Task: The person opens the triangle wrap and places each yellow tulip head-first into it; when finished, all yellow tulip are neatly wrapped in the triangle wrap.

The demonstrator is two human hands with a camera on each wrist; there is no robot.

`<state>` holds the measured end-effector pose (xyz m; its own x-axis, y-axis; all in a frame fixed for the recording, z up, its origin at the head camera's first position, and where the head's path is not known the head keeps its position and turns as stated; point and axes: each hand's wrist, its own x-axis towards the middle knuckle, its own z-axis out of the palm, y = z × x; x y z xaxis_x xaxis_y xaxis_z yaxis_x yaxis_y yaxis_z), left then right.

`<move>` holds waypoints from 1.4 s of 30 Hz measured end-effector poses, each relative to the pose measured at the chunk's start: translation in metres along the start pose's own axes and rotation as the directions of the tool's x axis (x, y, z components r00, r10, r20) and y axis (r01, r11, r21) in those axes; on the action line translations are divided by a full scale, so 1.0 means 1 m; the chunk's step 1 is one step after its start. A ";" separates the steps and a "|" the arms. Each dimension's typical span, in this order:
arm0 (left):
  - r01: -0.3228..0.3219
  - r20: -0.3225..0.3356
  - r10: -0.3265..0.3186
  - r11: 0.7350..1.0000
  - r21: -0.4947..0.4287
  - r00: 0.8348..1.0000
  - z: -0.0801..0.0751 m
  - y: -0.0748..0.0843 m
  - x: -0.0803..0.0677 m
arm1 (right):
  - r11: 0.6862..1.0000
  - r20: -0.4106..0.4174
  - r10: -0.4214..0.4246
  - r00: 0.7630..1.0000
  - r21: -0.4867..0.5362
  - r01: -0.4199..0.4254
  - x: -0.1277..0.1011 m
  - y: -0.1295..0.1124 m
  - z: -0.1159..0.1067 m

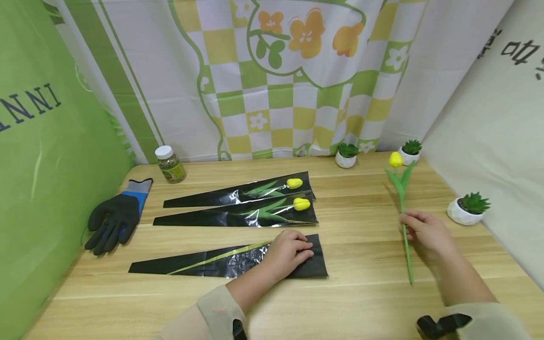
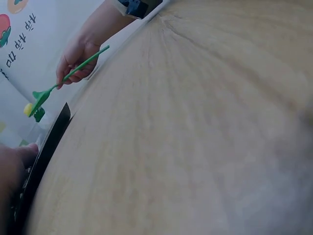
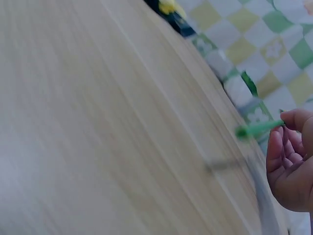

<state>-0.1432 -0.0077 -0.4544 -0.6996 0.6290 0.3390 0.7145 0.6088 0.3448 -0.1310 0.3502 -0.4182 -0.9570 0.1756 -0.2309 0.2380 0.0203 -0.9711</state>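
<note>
My right hand (image 1: 427, 231) pinches the green stem of a yellow artificial tulip (image 1: 401, 189), held with its bloom toward the back. In the right wrist view the stem end (image 3: 252, 129) sticks out past the thumb and fingers (image 3: 293, 120). My left hand (image 1: 289, 252) rests on the wide right part of a black flower sleeve (image 1: 199, 262) with a gold stripe, covering part of it. Behind it lie two more black sleeves (image 1: 191, 220), each with a yellow tulip (image 1: 301, 204) inside, blooms toward the right.
At the left lies a black and blue work glove (image 1: 116, 217). A jar (image 1: 171, 165) with a white lid stands behind it. Small potted succulents stand at the back (image 1: 346, 156), the back right corner (image 1: 410, 152) and the right edge (image 1: 466, 208). Printed curtains close off the back and sides.
</note>
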 end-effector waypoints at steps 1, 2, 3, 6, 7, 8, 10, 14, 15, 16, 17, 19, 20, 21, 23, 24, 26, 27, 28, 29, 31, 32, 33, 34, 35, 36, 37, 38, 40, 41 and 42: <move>0.005 -0.011 -0.005 1.000 -0.004 1.000 0.000 0.000 0.001 | 0.995 0.001 0.011 1.000 0.103 -0.011 -0.001 0.000 0.005; 0.010 -0.024 -0.011 1.000 -0.011 1.000 0.001 -0.001 0.001 | 0.981 0.001 0.026 1.000 0.193 -0.026 -0.001 0.000 0.010; 0.018 -0.035 -0.019 1.000 -0.021 0.999 0.001 -0.001 0.002 | 0.973 0.007 0.023 1.000 0.232 -0.024 -0.002 0.000 0.015; 0.046 -0.069 -0.050 0.997 -0.060 0.996 0.002 -0.002 0.003 | 0.966 0.008 0.017 1.000 0.257 -0.019 -0.006 -0.002 0.027; 0.057 -0.077 -0.063 0.995 -0.080 0.995 0.002 -0.002 0.003 | 0.965 0.010 0.017 1.000 0.262 -0.019 -0.008 -0.003 0.031; 0.066 -0.085 -0.075 0.992 -0.105 0.994 0.002 -0.002 0.003 | 0.962 0.012 0.019 1.000 0.273 -0.021 -0.009 -0.003 0.034; 0.086 -0.091 -0.100 0.985 -0.148 0.991 0.001 -0.001 0.004 | 0.960 0.014 0.009 1.000 0.279 -0.012 -0.011 -0.004 0.040; 0.109 -0.092 -0.128 0.976 -0.188 0.987 0.001 -0.001 0.004 | 0.937 0.001 0.001 1.000 0.350 -0.001 -0.015 -0.005 0.051; 0.112 -0.092 -0.131 0.975 -0.190 0.987 0.002 -0.002 0.004 | 0.932 -0.005 0.001 1.000 0.362 0.001 -0.015 -0.004 0.053; 0.113 -0.095 -0.132 0.975 -0.189 0.987 0.002 -0.002 0.005 | 0.925 -0.014 0.007 1.000 0.380 -0.001 -0.016 -0.005 0.056; 0.114 -0.099 -0.134 0.976 -0.188 0.986 0.002 -0.002 0.005 | 0.917 -0.022 0.018 1.000 0.398 -0.007 -0.016 -0.005 0.059; 0.114 -0.106 -0.135 0.976 -0.187 0.985 0.002 -0.002 0.005 | 0.913 -0.032 0.036 0.999 0.406 -0.020 -0.017 -0.004 0.064; 0.115 -0.109 -0.137 0.976 -0.188 0.985 0.002 -0.002 0.005 | 0.912 -0.029 0.049 0.998 0.409 -0.033 -0.018 -0.004 0.067; 0.116 -0.112 -0.139 0.975 -0.190 0.984 0.002 -0.002 0.005 | 0.912 -0.025 0.059 0.998 0.407 -0.044 -0.019 -0.004 0.070; 0.118 -0.115 -0.142 0.974 -0.192 0.983 0.001 -0.001 0.005 | 0.916 -0.016 0.079 0.997 0.396 -0.066 -0.021 -0.003 0.076; 0.120 -0.116 -0.144 0.974 -0.191 0.983 0.001 -0.001 0.005 | 0.918 -0.011 0.086 0.996 0.390 -0.075 -0.022 -0.002 0.079; 0.124 -0.117 -0.148 0.974 -0.189 0.982 0.001 -0.001 0.006 | 0.925 -0.007 0.096 0.995 0.369 -0.087 -0.023 -0.001 0.086; 0.125 -0.118 -0.149 0.974 -0.189 0.982 0.001 0.000 0.006 | 0.931 -0.009 0.096 0.995 0.355 -0.086 -0.024 -0.001 0.090; 0.125 -0.119 -0.149 0.975 -0.186 0.982 0.000 0.000 0.007 | 0.937 -0.012 0.097 0.995 0.339 -0.088 -0.024 0.000 0.093; 0.125 -0.120 -0.149 0.975 -0.184 0.982 0.001 0.000 0.007 | 0.942 -0.012 0.098 0.995 0.323 -0.089 -0.024 0.000 0.097; 0.124 -0.122 -0.148 0.975 -0.186 0.981 0.001 -0.001 0.007 | 0.953 -0.011 0.095 0.995 0.291 -0.087 -0.025 0.001 0.103; 0.124 -0.121 -0.148 0.975 -0.186 0.981 0.001 -0.001 0.007 | 0.957 -0.010 0.094 0.996 0.278 -0.088 -0.026 0.001 0.106; 0.125 -0.120 -0.149 0.974 -0.187 0.981 0.001 -0.001 0.007 | 0.961 -0.007 0.093 0.996 0.264 -0.088 -0.027 0.001 0.109; 0.127 -0.119 -0.151 0.974 -0.188 0.981 0.001 -0.001 0.007 | 0.964 -0.006 0.094 0.996 0.250 -0.089 -0.028 0.001 0.112; 0.128 -0.118 -0.152 0.974 -0.188 0.981 0.001 -0.001 0.007 | 0.967 -0.004 0.094 0.996 0.239 -0.090 -0.029 0.001 0.115; 0.129 -0.117 -0.153 0.973 -0.189 0.981 0.001 -0.001 0.007 | 0.969 -0.006 0.094 0.996 0.232 -0.090 -0.030 0.001 0.117; 0.131 -0.116 -0.154 0.973 -0.189 0.981 0.001 -0.001 0.007 | 0.969 -0.007 0.095 0.995 0.228 -0.091 -0.030 0.001 0.120; 0.132 -0.114 -0.155 0.974 -0.186 0.981 0.001 -0.001 0.007 | 0.969 -0.010 0.098 0.995 0.228 -0.093 -0.031 0.001 0.123; 0.131 -0.117 -0.154 0.974 -0.183 0.981 0.001 -0.001 0.007 | 0.968 -0.011 0.103 0.995 0.231 -0.097 -0.031 0.001 0.129; 0.129 -0.120 -0.152 0.975 -0.181 0.981 0.001 -0.001 0.007 | 0.967 -0.011 0.104 0.994 0.235 -0.099 -0.031 0.002 0.132; 0.126 -0.123 -0.149 0.976 -0.179 0.981 0.001 -0.001 0.006 | 0.966 -0.012 0.106 0.994 0.240 -0.100 -0.031 0.002 0.134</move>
<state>-0.1485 -0.0037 -0.4537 -0.7944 0.4668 0.3887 0.6070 0.5867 0.5360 -0.1231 0.2126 -0.4211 -0.9245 0.1882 -0.3315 0.2857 -0.2337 -0.9294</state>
